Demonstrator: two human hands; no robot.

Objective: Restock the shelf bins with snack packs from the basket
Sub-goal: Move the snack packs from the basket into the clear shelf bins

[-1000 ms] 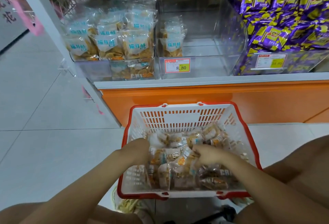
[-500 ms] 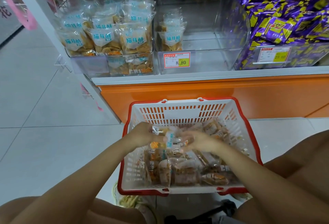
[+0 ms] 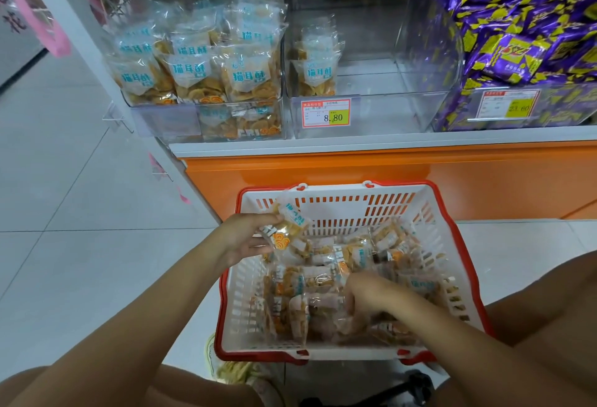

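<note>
The right clear bin (image 3: 555, 107) of purple-and-yellow wrapped packs (image 3: 523, 51) is cut off by the frame edge. The middle clear plastic shelf bin (image 3: 387, 112) holds only a few clear cracker bags (image 3: 315, 74) at its left wall, while the left clear bin (image 3: 164, 119) is piled full. Below, a white slotted basket with a red rim (image 3: 339, 203) holds a heap of small clear snack packs (image 3: 323, 277). The left hand (image 3: 242, 238) pinches one snack pack (image 3: 287, 229) above the basket's rear left corner. The right hand (image 3: 368, 296) sits in the heap with its fingers blurred, so its grip cannot be told.
</note>
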